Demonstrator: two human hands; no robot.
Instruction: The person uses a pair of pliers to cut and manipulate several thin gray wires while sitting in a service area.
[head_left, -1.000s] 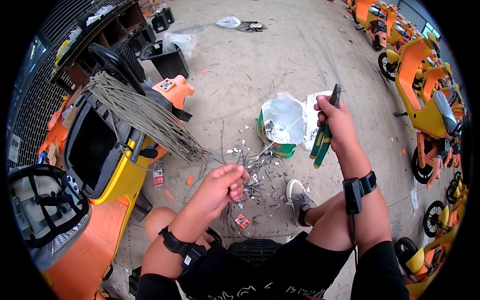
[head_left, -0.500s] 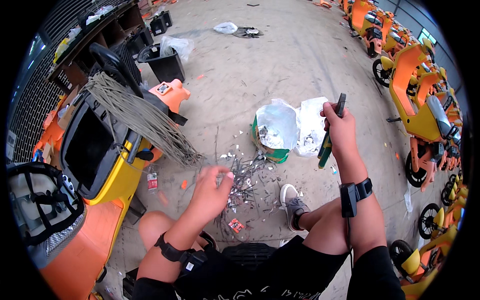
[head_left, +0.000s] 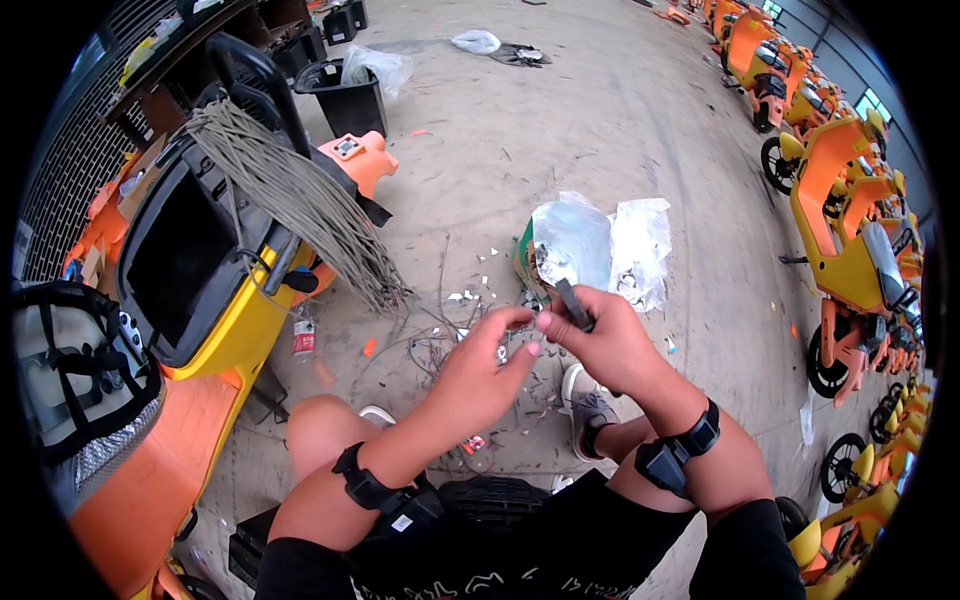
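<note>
My left hand (head_left: 480,375) is raised at centre, thumb and index finger apart, its fingertips close to my right thumb; I see nothing held in it. My right hand (head_left: 610,340) grips pliers (head_left: 570,302), their dark head pointing up and the handles mostly hidden by the hand. Behind them a green-and-white sack (head_left: 522,255) with crumpled film stands on the floor beside a loose white sheet (head_left: 640,250). Cut wire and white scraps (head_left: 425,345) lie beneath my hands.
A bundle of grey cables (head_left: 290,200) drapes over a yellow-and-orange scooter body (head_left: 215,340) at left, near a black backpack (head_left: 75,380). A black bin (head_left: 350,110) stands farther back. Rows of scooters (head_left: 840,240) line the right. My legs and shoes (head_left: 590,410) are below.
My right hand has come down and inward with the pliers, toward my left hand. My left hand has moved rightward, and its fingers have opened from a loose curl.
</note>
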